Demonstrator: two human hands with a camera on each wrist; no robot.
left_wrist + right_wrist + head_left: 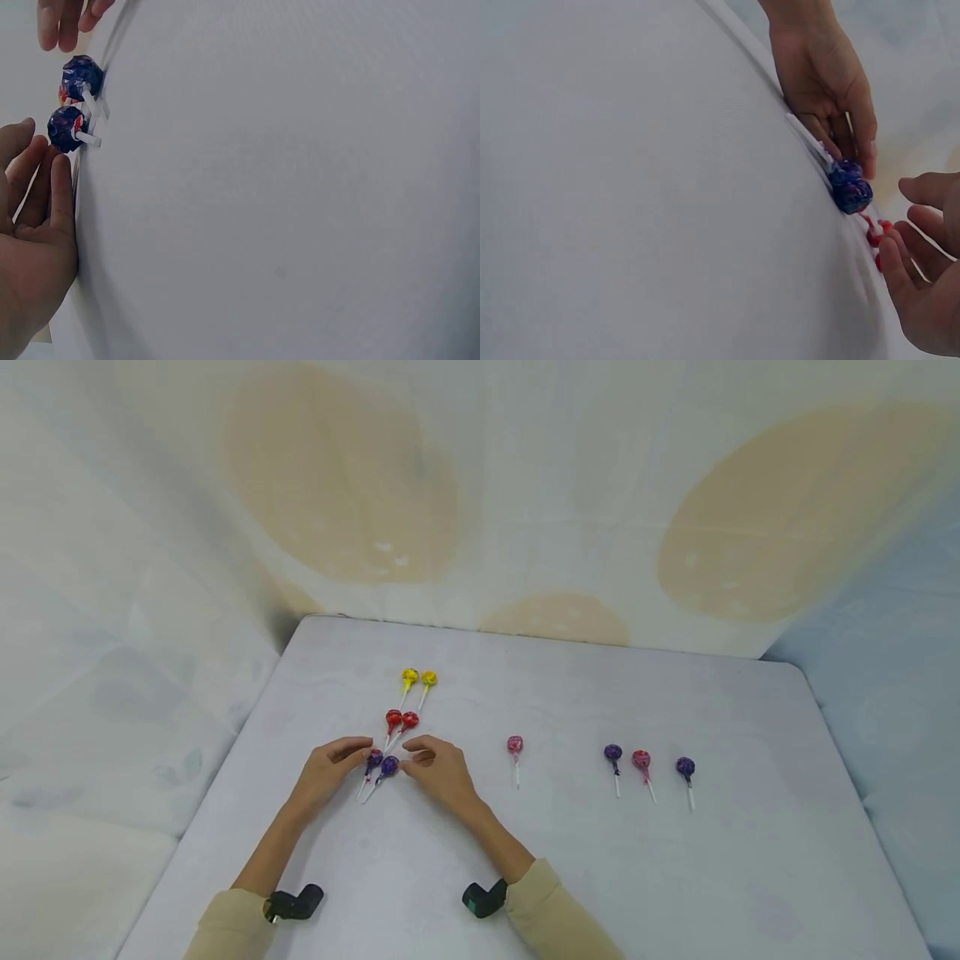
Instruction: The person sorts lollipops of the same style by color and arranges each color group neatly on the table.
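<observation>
Two purple lollipops lie side by side on the white table, sticks pointing toward me. My left hand rests just left of them, fingers loosely extended, tips right at the left lollipop; contact is unclear. My right hand hovers just right of the pair with relaxed fingers, holding nothing, a small gap from the nearer lollipop. Behind the pair lie two red lollipops and, farther back, two yellow lollipops.
To the right, spaced in a row, lie a pink lollipop, a purple one, a pink-red one and another purple one. Draped pale cloth rises behind and beside the table.
</observation>
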